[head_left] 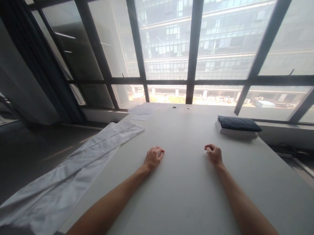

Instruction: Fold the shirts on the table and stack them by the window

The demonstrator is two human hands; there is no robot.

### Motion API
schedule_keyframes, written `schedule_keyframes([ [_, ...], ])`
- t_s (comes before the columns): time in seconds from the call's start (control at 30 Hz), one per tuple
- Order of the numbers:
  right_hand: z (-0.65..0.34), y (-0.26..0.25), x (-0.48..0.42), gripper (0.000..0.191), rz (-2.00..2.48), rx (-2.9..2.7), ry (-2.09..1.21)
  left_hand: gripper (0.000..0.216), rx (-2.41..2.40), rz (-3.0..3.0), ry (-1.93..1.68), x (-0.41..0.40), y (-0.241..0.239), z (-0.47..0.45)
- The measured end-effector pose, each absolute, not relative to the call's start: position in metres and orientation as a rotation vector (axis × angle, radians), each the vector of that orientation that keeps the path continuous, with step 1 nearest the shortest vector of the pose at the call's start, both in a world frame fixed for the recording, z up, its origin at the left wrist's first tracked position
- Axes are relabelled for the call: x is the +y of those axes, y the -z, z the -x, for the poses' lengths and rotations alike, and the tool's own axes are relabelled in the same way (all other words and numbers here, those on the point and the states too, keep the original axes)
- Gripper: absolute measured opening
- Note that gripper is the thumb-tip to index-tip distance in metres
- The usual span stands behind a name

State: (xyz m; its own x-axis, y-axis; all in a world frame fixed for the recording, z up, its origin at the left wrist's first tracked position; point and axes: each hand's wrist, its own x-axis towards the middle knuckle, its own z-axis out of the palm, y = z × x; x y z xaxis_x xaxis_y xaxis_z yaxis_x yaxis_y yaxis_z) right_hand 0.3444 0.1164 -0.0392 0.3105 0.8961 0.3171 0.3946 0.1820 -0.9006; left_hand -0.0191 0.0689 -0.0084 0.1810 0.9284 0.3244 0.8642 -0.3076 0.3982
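My left hand (154, 157) rests over the white table (184, 189), fingers loosely bent, with a gap between thumb and forefinger and nothing in it. Across from it, my right hand (214, 154) is likewise relaxed and holds nothing; its fingers are half curled and point inward. A wide stretch of bare tabletop lies between the two. Left of my left hand, a long piece of light grey-white cloth (72, 165) drapes along the table's edge. Beyond my right hand sits a folded dark blue cloth (239, 123) on top of a stack of folded white cloth (236, 132).
Several white paper sheets (140, 111) lie at the table's far left corner. Two small round spots, one dark (174, 107), show near the far edge. Large framed windows (192, 45) rise behind the table, with a dark curtain (41, 62) at left.
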Motion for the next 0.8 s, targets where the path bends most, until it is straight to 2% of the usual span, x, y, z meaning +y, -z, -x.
schedule_keyframes([
  [0.23,-0.345,0.036,0.111,0.030,1.404,-1.263,-0.580,0.023,1.643,-2.268,-0.912,0.089,-0.003,0.047],
  [0.37,-0.345,0.035,0.110,0.031,1.412,-1.312,-0.551,0.026,2.068,-2.164,-1.052,0.107,-0.026,0.105],
  [0.57,-0.345,0.037,0.111,0.031,1.431,-1.365,-0.529,0.045,2.701,-1.974,-0.426,0.096,-0.037,0.218],
  [0.67,-0.346,0.039,0.113,0.033,1.451,-1.372,-0.538,0.048,2.695,-1.961,-0.332,0.073,-0.036,0.265],
  [0.8,-0.348,0.043,0.113,0.035,1.500,-1.406,-0.524,0.035,2.513,-2.172,-0.318,0.035,-0.034,0.306],
])
